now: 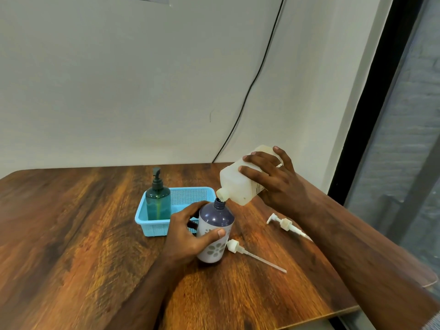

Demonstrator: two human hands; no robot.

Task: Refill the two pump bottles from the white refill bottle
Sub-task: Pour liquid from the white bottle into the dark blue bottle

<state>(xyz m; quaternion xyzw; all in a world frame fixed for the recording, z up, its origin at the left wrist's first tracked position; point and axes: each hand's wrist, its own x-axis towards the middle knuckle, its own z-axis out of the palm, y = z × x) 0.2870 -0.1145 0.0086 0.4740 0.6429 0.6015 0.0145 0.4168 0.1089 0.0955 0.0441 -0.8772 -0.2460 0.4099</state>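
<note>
My right hand (273, 182) grips the white refill bottle (238, 184), tilted with its open spout down against the neck of the purple pump bottle (217, 219). That purple bottle stands upright on the table with its pump off, and my left hand (190, 234) holds it round the body. A green pump bottle (158, 201) with its dark pump on stands in the blue basket (152, 226) behind. Two white pump heads lie on the table: one pump head (252, 254) just right of the purple bottle, another pump head (287, 225) farther right, partly under my right forearm.
The wooden table (83, 234) ends at a front-right edge near the window frame (371, 129). A black cable (247, 91) runs down the wall behind the table. The blue basket holds only the green bottle.
</note>
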